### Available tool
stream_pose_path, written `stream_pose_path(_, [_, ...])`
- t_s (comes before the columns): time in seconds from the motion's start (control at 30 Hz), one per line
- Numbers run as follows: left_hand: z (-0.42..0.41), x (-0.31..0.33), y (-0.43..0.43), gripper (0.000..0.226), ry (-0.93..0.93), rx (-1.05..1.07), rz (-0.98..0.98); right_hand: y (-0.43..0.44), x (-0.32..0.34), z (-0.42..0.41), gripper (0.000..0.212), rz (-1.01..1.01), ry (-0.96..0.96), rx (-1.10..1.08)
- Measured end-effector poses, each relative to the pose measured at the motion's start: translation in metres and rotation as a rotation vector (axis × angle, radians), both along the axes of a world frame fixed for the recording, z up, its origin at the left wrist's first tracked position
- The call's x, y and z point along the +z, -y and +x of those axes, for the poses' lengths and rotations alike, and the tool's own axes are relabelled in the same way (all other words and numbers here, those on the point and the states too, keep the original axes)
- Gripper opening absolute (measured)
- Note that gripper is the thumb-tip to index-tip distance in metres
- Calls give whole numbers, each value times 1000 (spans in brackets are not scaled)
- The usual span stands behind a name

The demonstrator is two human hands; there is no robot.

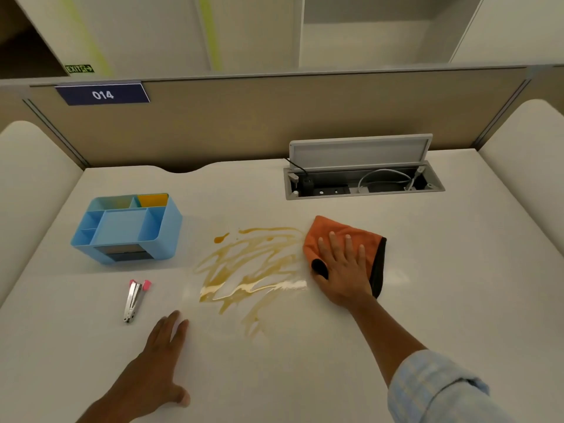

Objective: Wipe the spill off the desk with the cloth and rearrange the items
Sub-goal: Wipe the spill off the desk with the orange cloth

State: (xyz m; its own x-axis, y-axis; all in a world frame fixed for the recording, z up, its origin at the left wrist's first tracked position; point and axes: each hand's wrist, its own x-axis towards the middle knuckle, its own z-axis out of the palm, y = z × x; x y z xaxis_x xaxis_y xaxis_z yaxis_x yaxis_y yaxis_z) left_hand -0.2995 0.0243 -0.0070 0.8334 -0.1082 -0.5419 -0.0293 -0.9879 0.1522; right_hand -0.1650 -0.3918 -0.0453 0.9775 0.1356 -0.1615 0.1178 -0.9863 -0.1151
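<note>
Pressing flat on the orange cloth, the right hand has its fingers spread open, palm down, at about 3 o'clock on the white tabletop. The cloth touches the right edge of the brown spill, which smears across the centre. The left hand lies open and flat at 7 o'clock, holding nothing, just left of the spill's lower streaks. A stapler with pink ends lies at 9 o'clock, and a blue organizer stands beyond it at 10 o'clock. An open cable box sits at 1 o'clock.
</note>
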Motion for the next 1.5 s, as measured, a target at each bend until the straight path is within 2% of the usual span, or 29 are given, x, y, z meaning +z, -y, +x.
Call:
stream_pose_path(0.27, [6, 7, -6, 150, 6, 1, -23, -6, -20, -62, 78, 106, 106, 120])
stream_pose_path(0.37, [3, 7, -4, 149, -7, -15, -24, 13, -25, -76, 76, 118, 111, 76])
stream_pose_path(0.53, [3, 5, 4, 148, 2, -29, -37, 38, -16, -19, 78, 25, 40, -77])
stream_pose_path(0.7, [1, 2, 1, 151, -10, -35, -32, 14, -14, 36, 82, 36, 6, -62])
stream_pose_path(0.83, [6, 0, -2, 150, 15, -6, -55, -36, -10, 55, 80, 46, -1, 15])
stream_pose_path(1.0, [1, -4, -7, 150, 14, 27, -64, -83, -20, 24, 78, 72, 17, 177])
stream_pose_path(1.17, [-4, -7, -11, 151, -6, 23, -53, -78, -33, -40, 79, 129, 83, 227])
stream_pose_path(1.27, [0, -6, 1, 149, -12, 10, -68, -43, -30, -52, 76, 154, 117, 171])
stream_pose_path(1.37, [4, -4, 10, 147, 2, 5, -83, -13, -21, -33, 77, 112, 86, 28])
stream_pose_path(1.5, [0, 3, -3, 147, 19, 24, -50, -40, -15, 7, 84, 59, 17, -92])
